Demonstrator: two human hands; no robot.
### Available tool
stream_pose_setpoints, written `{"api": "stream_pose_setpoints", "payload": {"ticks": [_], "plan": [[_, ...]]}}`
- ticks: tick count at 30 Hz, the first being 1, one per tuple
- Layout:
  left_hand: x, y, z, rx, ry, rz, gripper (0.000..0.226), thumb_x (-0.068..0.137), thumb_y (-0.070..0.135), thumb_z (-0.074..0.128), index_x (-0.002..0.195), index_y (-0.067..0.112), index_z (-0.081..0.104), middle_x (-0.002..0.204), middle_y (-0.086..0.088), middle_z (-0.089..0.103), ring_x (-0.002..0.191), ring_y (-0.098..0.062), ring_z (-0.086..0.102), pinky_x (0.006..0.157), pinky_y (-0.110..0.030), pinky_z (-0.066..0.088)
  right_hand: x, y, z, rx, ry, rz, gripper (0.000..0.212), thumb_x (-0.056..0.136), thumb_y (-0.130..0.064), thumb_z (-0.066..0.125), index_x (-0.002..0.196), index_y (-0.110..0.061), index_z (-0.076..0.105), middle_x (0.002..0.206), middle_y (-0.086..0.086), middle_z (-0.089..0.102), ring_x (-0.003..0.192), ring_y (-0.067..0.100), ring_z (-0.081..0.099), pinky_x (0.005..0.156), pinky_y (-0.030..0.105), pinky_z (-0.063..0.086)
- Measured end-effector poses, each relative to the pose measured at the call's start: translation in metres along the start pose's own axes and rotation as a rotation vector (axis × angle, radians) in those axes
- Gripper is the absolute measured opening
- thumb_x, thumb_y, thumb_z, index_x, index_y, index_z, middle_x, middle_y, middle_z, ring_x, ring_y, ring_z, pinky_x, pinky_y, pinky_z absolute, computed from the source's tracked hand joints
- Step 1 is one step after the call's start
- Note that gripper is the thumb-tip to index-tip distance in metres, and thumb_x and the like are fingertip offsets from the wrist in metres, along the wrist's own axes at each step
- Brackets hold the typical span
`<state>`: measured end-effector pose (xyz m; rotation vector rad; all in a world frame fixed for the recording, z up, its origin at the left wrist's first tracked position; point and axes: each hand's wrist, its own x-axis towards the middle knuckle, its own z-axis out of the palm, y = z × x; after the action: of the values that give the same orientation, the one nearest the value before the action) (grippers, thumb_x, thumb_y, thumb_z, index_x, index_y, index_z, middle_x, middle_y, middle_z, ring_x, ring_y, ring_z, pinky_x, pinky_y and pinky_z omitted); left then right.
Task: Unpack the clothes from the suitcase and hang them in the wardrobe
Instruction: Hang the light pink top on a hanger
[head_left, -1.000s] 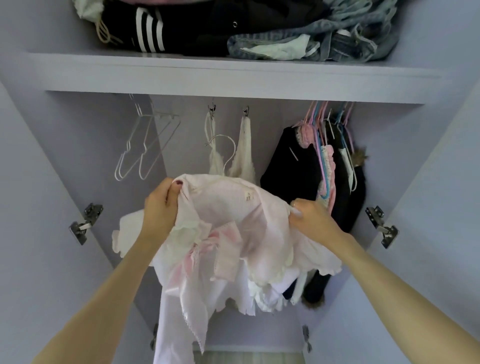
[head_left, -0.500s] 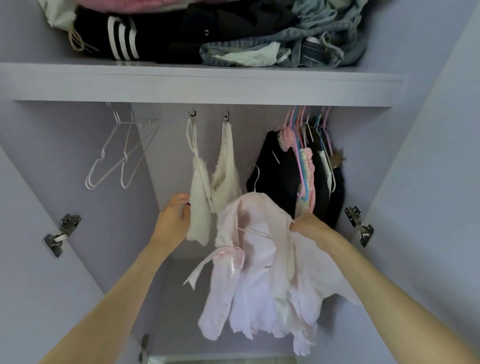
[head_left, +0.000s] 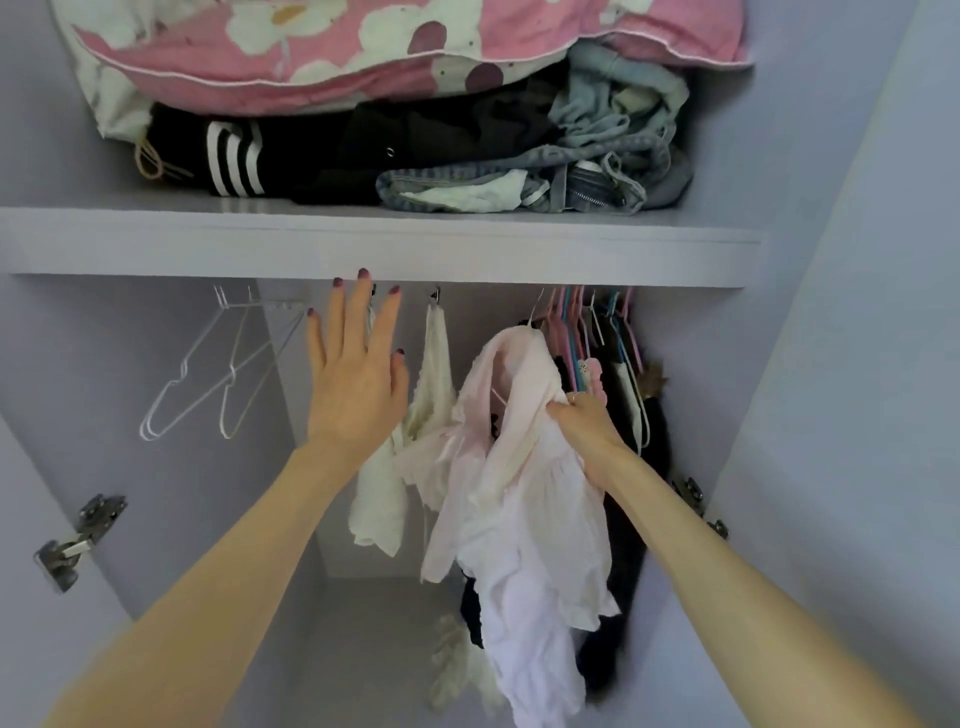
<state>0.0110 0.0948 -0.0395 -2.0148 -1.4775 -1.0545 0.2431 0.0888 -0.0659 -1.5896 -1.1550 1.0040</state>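
Head view: since a moment ago the pink garment (head_left: 519, 467) has risen from a bunch in both hands to drape long and vertical, neck up, beneath the wardrobe shelf (head_left: 384, 249), beside the crowded hangers (head_left: 576, 332). The left hand (head_left: 356, 379) has let go and is spread flat; the right hand (head_left: 587, 431) pinches the fabric. Hanging looks nearly done, though the hook's seating is hidden.

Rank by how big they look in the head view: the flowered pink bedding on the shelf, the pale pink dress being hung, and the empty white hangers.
1. Pink bedding, largest, though cut off by the frame's top.
2. Pink dress, gripped by the right hand; it is nearer the camera, so this ranking against the bedding is unsure.
3. White hangers, clearly smallest.
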Motion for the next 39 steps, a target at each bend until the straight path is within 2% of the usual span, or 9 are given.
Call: {"api": "stream_pose_setpoints", "payload": {"ticks": [7,11,14,17,22,26,33,36,39], "plan": [[0.056,-0.027,0.019,0.15,0.035,0.093,0.063,0.094,0.029,0.033,0.149,0.015,0.007,0.157,-0.015,0.005,0.144,-0.035,0.001,0.113,-0.061,0.003,0.055,-0.036,0.015,-0.042,0.235,-0.076,0.034,0.083,-0.035,0.049,0.054,-0.023,0.038,0.071,0.005,0.044,0.065,0.021,0.045,0.062,0.028,0.036],[0.062,-0.051,0.038,0.204,0.108,0.186,0.066,0.094,0.032,0.036,0.149,0.019,0.002,0.157,-0.012,0.004,0.144,-0.034,0.001,0.113,-0.059,-0.001,0.085,-0.043,0.029,-0.113,0.306,-0.086,0.029,0.097,-0.019,0.041,0.069,-0.013,0.042,0.067,0.0,0.042,0.068,0.017,0.046,0.048,0.023,0.027],[0.066,-0.059,0.05,0.21,0.18,0.219,0.068,0.094,0.034,0.038,0.149,0.019,0.001,0.155,-0.01,0.004,0.142,-0.035,0.003,0.112,-0.057,-0.005,0.111,-0.036,0.045,-0.103,0.319,-0.051,0.018,0.097,-0.016,0.039,0.095,-0.007,0.054,0.089,0.006,0.055,0.083,0.023,0.054,0.064,0.023,0.037],[0.068,-0.06,0.058,0.211,0.271,0.228,0.065,0.096,0.036,0.036,0.149,0.022,0.002,0.153,-0.009,0.009,0.144,-0.032,-0.004,0.112,-0.056,-0.007,0.122,-0.027,0.05,-0.135,0.357,0.02,0.038,0.097,-0.012,0.038,0.131,0.003,0.046,0.129,0.021,0.052,0.115,0.034,0.053,0.083,0.029,0.041],[0.073,-0.065,0.066,0.204,0.305,0.233,0.066,0.096,0.035,0.036,0.149,0.024,-0.002,0.152,-0.008,0.012,0.143,-0.025,-0.016,0.112,-0.055,-0.009,0.122,-0.015,0.042,-0.217,0.448,0.093,0.04,0.099,-0.019,0.04,0.132,0.002,0.047,0.134,0.021,0.05,0.122,0.037,0.047,0.096,0.035,0.039],[0.068,-0.06,0.061,0.2,0.228,0.223,0.071,0.09,0.024,0.043,0.149,0.021,0.004,0.154,-0.01,0.008,0.143,-0.035,-0.001,0.111,-0.057,-0.01,0.114,-0.009,0.037,-0.094,0.504,0.121,0.032,0.094,-0.031,0.053,0.099,-0.001,0.06,0.106,0.016,0.062,0.109,0.033,0.056,0.092,0.035,0.042],[0.026,-0.038,0.052,0.055,-0.015,0.132,0.07,0.082,0.013,0.035,0.149,0.014,0.014,0.156,-0.013,0.006,0.143,-0.034,-0.001,0.113,-0.055,-0.007,0.043,0.017,0.024,-0.201,0.427,-0.064,0.035,0.096,-0.011,0.047,0.129,0.001,0.051,0.13,0.015,0.054,0.118,0.029,0.052,0.091,0.025,0.038],[-0.015,-0.013,0.054,-0.147,-0.167,0.144,0.063,0.081,0.001,0.053,0.141,0.005,0.033,0.149,-0.022,0.027,0.14,-0.039,0.017,0.112,-0.058,0.018,0.002,0.042,0.01,-0.213,0.403,-0.092,0.038,0.096,-0.007,0.044,0.132,0.002,0.048,0.136,0.014,0.05,0.125,0.026,0.048,0.096,0.018,0.033],[-0.061,0.02,0.045,-0.3,-0.397,0.098,0.047,0.086,0.001,0.051,0.133,0.002,0.046,0.137,-0.02,0.045,0.13,-0.035,0.04,0.101,-0.049,0.042,-0.045,0.075,0.001,-0.283,0.318,-0.098,0.032,0.095,-0.006,0.043,0.124,-0.003,0.055,0.12,0.01,0.061,0.101,0.024,0.06,0.076,0.015,0.041]]}}
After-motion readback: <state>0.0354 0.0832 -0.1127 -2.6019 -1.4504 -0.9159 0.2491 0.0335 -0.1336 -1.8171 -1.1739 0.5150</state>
